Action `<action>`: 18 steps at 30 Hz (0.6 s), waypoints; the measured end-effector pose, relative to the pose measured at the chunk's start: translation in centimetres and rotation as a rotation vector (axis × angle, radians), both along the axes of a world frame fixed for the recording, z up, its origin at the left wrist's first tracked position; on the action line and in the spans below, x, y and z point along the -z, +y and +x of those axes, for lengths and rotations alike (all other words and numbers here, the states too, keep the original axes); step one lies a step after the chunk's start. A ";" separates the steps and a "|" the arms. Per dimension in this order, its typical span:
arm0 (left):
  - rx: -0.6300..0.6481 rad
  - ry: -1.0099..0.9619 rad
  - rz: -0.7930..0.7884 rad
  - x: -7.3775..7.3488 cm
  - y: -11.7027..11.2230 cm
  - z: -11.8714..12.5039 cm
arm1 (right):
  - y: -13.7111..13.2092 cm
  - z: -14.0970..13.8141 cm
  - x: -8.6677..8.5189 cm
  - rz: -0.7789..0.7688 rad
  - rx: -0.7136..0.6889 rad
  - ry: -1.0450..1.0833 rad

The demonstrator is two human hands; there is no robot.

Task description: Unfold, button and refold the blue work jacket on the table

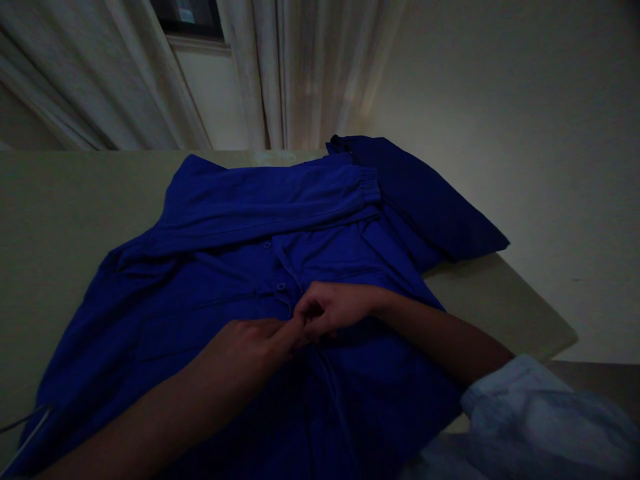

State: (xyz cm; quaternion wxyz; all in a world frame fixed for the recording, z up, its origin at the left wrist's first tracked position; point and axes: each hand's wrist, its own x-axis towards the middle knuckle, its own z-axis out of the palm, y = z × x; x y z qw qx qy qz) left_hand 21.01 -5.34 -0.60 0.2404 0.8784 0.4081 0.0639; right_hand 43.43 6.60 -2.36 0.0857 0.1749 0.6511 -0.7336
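Observation:
A dark blue button-front shirt (200, 287) lies spread over a pale table, one sleeve (260, 207) with a gathered cuff folded across its upper part. Along the front opening, two buttons (281, 287) show above my hands. My left hand (257, 343) and my right hand (335, 310) meet at this opening. Both pinch the shirt's front edge, fingertips together. Whatever lies between the fingertips, perhaps a button, is hidden. Dark blue cloth (425, 193) at the upper right hangs past the table's edge.
The pale table (55, 220) extends to the left, and its corner (545, 313) shows at the right. Light curtains (300, 73) and a window (190, 17) are behind it. A plain wall (525, 133) stands at the right. A thin cable-like line (25, 423) crosses the lower left.

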 end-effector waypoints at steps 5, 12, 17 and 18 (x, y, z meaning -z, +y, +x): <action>0.052 0.006 0.118 -0.5 -0.1 0.6 | -0.1 -0.1 -0.2 -0.017 0.012 -0.004; 0.031 0.067 0.212 -1.1 -0.1 0.8 | 0.3 0.2 0.0 -0.053 -0.029 0.023; 0.018 0.094 0.298 -1.6 0.4 1.0 | 0.3 0.1 0.1 -0.029 -0.055 0.045; 0.034 0.096 0.324 -1.7 0.5 1.0 | 0.2 0.0 0.1 -0.007 -0.049 0.046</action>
